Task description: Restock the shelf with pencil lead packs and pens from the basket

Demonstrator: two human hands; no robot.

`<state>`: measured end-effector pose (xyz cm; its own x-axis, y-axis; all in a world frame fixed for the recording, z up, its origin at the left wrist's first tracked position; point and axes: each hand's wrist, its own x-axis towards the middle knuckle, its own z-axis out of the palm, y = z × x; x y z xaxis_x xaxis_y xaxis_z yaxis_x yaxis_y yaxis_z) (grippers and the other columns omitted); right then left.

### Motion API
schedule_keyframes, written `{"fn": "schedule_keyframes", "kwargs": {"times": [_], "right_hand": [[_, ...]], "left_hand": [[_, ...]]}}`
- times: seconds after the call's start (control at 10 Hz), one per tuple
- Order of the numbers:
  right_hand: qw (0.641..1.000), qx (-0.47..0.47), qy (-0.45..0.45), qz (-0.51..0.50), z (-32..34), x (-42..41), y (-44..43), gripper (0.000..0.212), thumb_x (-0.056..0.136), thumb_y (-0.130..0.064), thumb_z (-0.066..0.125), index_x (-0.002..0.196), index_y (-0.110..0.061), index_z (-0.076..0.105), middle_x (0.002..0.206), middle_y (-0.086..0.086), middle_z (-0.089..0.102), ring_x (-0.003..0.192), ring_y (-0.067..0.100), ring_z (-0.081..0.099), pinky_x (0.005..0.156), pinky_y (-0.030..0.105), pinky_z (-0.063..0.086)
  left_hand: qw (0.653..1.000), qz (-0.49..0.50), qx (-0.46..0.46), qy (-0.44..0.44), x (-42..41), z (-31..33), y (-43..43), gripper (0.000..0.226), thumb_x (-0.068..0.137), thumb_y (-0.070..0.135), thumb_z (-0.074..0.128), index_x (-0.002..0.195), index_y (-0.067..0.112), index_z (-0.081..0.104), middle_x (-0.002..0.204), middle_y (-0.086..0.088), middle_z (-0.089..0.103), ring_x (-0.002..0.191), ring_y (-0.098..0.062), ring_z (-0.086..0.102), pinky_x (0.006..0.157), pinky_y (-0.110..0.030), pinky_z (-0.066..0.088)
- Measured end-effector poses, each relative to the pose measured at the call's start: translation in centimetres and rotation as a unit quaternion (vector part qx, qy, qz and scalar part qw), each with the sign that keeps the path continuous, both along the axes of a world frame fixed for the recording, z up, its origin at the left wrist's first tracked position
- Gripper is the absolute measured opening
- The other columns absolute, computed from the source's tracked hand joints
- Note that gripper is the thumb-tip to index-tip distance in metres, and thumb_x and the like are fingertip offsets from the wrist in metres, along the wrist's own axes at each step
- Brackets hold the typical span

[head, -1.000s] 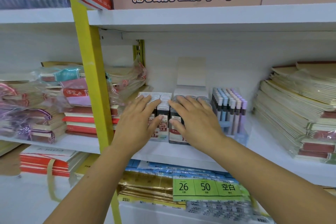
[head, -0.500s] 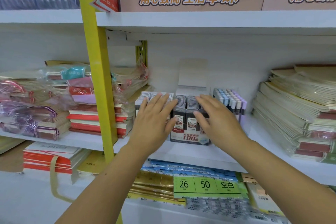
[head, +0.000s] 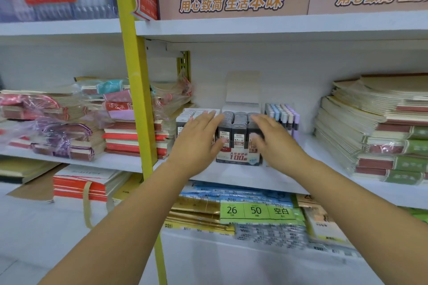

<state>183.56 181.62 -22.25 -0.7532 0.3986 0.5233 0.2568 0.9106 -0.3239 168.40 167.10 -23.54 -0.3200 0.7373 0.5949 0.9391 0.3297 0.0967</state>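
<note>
So, reading across from the left: notebook stacks (head: 125,136) are sitting in the far bay, then there's the yellow upright (head: 136,90), and right of that is where I'm working. The left hand (head: 196,146) is lying flat over the white-topped lead pack box (head: 185,114), fingers straight and a bit spread, thumb reaching toward the front left corner of the dark lead pack box (head: 238,132) beside it. Nothing is being pinched on that side.

The dark box is standing on the shelf (head: 231,177) between the two hands, right up against the white-topped one as far as I can tell. The right hand (head: 278,146) is showing up blurry, but the fingers are looking straight and loose along the box's right side, not wrapped round anything. Just right of it the pastel pens (head: 283,114) are standing upright in their holder, and the big notebook pile (head: 375,132) is sitting well apart past that. The basket isn't showing anywhere.

My read is I'm squaring up the boxes here, not loading. To do it well I'm thinking flat palms on both sides, even pressure, sliding the dark box straight so its front is lining up with its neighbour. I'm going easy on the right, since a shove there could be tipping the pens. I'm also staying low on the box so the packs aren't popping out.
</note>
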Motion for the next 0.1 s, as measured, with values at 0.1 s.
{"fn": "schedule_keyframes", "kwargs": {"times": [0.1], "right_hand": [[0.997,-0.024,0.068,0.018,-0.05,4.65,-1.94,0.045,0.101,-0.029,0.045,0.145,-0.026,0.037,0.146,-0.007,0.043,0.133,0.007,0.035,0.102,0.019,0.025]], "left_hand": [[0.997,-0.014,0.073,-0.017,3.28,-1.11,-4.54,0.055,0.102,0.046,0.046,0.152,0.025,0.038,0.156,0.004,0.043,0.144,-0.014,0.035,0.117,-0.031,0.025]]}}
